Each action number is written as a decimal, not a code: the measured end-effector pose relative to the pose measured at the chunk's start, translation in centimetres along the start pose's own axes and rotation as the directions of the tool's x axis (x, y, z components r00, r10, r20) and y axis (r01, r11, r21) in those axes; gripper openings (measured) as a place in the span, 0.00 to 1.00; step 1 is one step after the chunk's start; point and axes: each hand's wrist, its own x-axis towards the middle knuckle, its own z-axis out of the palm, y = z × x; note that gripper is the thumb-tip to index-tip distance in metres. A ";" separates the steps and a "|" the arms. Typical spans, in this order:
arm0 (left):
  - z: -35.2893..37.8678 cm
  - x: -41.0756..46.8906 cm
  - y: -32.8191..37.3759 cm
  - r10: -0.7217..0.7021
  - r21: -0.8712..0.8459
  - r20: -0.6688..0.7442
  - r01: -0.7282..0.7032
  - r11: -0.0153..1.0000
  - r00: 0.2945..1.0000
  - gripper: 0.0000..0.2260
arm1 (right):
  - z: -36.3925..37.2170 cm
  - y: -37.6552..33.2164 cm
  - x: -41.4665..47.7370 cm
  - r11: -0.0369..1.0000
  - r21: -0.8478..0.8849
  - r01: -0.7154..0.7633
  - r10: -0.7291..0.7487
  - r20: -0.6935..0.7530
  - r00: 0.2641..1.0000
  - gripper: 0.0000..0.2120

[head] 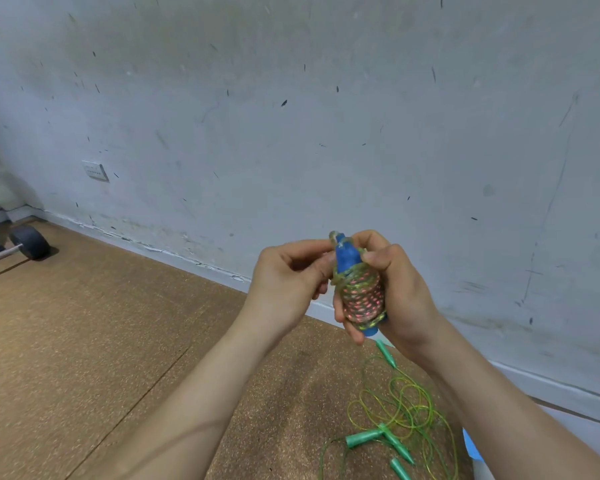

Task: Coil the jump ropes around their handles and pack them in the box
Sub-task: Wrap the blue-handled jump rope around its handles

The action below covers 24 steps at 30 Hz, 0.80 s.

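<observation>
Gripping a coiled jump rope (361, 296) in front of the chest, the right hand (399, 292) has its fingers curled round the bundle from the far side, with the thumb pressed on the upper turns. The rope is clear with pink and green specks, and it is wound in tight turns around a pair of blue handles (346, 259) – their tips stick out above the coil and a blue end shows below it. The left hand (291, 282) meets the bundle from the other side; its grip is pressed together, thumb and fingers pinching the rope just beside the top of the handles.

Below the hands, green jump ropes (407, 408) lie loose on the cork-coloured floor (101, 341) in tangled loops, close to the wall (291, 116). Their pale green handles (362, 438) lie scattered among the loops – one is right under the right wrist. A light blue edge (471, 445) shows beside the right forearm; I cannot tell what it is. At far left a black wheel (30, 242) on a rod rests on the floor, and a socket plate (95, 170) sits low on the wall.
</observation>
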 end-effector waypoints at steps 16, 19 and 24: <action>2.7 -1.0 -0.7 -0.072 -0.146 -0.200 0.043 0.988 0.977 0.11 | 1.2 2.4 1.1 0.973 -0.231 0.020 -0.159 -0.602 0.782 0.14; 2.9 -0.7 -1.2 -0.079 -0.094 -0.280 0.055 0.994 0.957 0.09 | 1.5 2.2 1.2 0.965 -0.258 0.045 -0.196 -0.598 0.777 0.16; 3.2 -0.2 -1.5 -0.008 0.091 -0.371 0.045 0.995 0.928 0.06 | 2.2 2.0 0.8 0.997 -0.075 -0.018 -0.017 -0.439 0.898 0.18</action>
